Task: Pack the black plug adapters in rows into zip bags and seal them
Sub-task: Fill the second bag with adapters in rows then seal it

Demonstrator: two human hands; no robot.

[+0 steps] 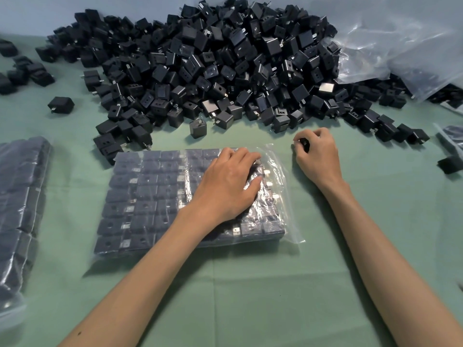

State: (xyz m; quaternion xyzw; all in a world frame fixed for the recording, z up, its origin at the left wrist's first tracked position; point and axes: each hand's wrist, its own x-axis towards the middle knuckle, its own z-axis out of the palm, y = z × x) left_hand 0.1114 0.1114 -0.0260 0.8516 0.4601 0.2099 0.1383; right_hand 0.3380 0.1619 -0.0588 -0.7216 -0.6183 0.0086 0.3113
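A clear zip bag (150,196) lies flat on the green cloth in front of me, filled with black plug adapters in neat rows. Its open mouth faces right. My left hand (225,181) rests flat on the bag's right part, fingers straight and pressing the plastic near the mouth. My right hand (318,156) sits just right of the bag, fingers curled round a single black adapter (303,144). A big heap of loose black adapters (213,66) fills the far side of the table.
A packed bag (20,209) lies at the left edge. Crumpled clear plastic bags (400,46) sit at the far right, with more adapters under them. Stray adapters (61,104) lie at the left and a few at the right edge (451,164).
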